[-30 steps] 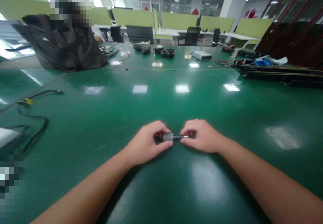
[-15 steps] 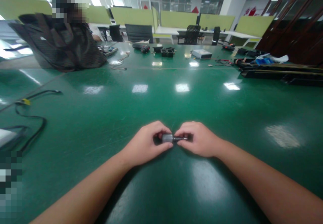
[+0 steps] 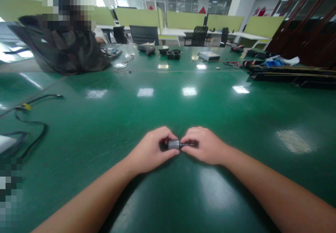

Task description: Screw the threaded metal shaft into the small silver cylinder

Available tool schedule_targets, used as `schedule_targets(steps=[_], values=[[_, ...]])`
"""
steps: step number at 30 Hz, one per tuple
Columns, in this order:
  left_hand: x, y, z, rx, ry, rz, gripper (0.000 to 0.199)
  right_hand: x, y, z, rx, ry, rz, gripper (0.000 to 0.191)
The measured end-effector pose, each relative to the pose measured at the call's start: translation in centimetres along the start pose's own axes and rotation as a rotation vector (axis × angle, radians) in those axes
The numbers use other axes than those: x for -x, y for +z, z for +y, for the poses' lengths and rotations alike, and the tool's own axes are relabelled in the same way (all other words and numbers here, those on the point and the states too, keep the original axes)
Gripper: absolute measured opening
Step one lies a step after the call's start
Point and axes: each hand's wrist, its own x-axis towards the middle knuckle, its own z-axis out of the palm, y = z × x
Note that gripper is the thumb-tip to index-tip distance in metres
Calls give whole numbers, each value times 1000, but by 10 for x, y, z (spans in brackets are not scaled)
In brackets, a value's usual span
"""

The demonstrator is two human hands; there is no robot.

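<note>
A small grey metal cylinder (image 3: pixel 173 144) with a thin dark threaded shaft (image 3: pixel 187 144) pointing right lies low over the green table (image 3: pixel 157 110), near the middle of the view. The thumb and fingers of my left hand (image 3: pixel 152 149) are closed around the cylinder. From the other side, my right hand (image 3: pixel 206 145) pinches the shaft close to the cylinder's end. The tips of both hands nearly meet. The far end of the shaft is shaded by my right palm.
A large dark bag (image 3: pixel 70 50) stands at the back left, a person behind it. Black cables (image 3: pixel 39 122) lie at left. Along the back are a white box (image 3: pixel 209 55) and black parts (image 3: pixel 170 53); long dark bars (image 3: pixel 291 74) lie at right.
My right hand has moved slightly left, its fingertips closer to the cylinder. My left hand has hardly moved.
</note>
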Motion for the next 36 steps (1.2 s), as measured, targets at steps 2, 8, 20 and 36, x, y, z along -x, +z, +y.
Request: schedule_targets(steps=[2,8,20,36], values=[[0,0,0,-2,1,-1,18,0,0,0,-2,0,6,8],[0,0,-1,-6,14,1,18,0,-1,0,-12,-5,22,7],[0,-1,1,-2,24,-3,19,1,-5,0,-31,-1,19,8],[0,0,1,4,14,7,18,3,-17,9,-51,26,-19,9]])
